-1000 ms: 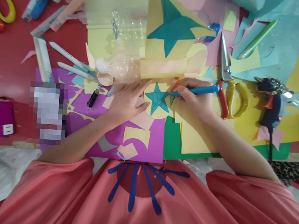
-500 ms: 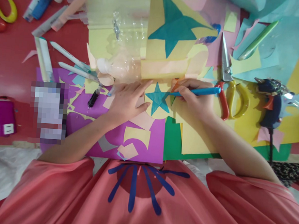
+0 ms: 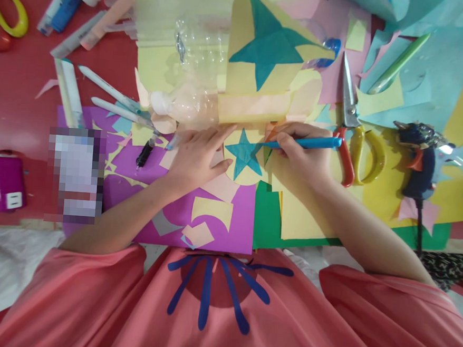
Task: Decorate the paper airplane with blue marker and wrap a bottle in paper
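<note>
At the centre of the frame, a little above the middle, lies a small teal star [image 3: 244,156] stuck on a pale yellow paper disc [image 3: 251,176], and both hands sit right beside it. The left hand [image 3: 195,158] lies flat and spread to the star's left, fingers extended, with the forefinger along the disc's upper edge and the thumb on its lower left edge, pressing the paper down. The right hand [image 3: 302,157] is just right of the star, closed around a blue pen-like tool [image 3: 303,142] that lies nearly level; its tip meets the star's right-hand point.

Under the left hand spreads a purple sheet [image 3: 181,212] carrying pale yellow and peach scraps. Below the right hand are a green sheet [image 3: 266,215] and a yellow sheet [image 3: 300,215]. Directly above the disc stands a folded yellow card bearing a large teal star [image 3: 270,41], with a clear plastic bottle [image 3: 184,59] to its left. Right of the right hand, touching the tool's end, lie red-and-yellow-handled scissors [image 3: 351,134]; further right sits a dark glue gun [image 3: 421,155]. White pens [image 3: 110,99] lie at the left on the red table [image 3: 15,95].
</note>
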A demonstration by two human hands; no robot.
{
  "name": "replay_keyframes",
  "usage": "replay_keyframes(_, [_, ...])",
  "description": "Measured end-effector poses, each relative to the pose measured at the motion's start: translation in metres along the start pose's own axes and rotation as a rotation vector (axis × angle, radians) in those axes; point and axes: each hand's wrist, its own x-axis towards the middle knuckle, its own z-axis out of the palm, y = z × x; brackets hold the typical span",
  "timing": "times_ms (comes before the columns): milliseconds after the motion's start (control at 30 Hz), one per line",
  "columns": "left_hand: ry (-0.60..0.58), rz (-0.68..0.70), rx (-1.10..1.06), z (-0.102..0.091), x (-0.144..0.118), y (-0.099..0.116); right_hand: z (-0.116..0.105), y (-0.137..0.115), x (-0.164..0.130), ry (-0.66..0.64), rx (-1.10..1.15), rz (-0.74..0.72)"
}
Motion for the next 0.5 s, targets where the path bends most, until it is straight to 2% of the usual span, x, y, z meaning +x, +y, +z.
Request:
replay_keyframes(233, [-0.007,-0.001,0.005,-0.0011,-0.0005,0.0,-0.0013,-0.0031,-0.0005,-0.001,0.035,0.01])
replay_keyframes(400, [-0.015,-0.006,0.022,-0.002,-0.0004,0.001,-0.0038,-0.0079,-0.0021,-0.028,0.008,-0.107])
replay_keyframes(500, [-0.026,-0.02,0.022,-0.0028,0.0002,0.0022,-0.0093,-0.004,-0.0102,-0.038,0.024,-0.097])
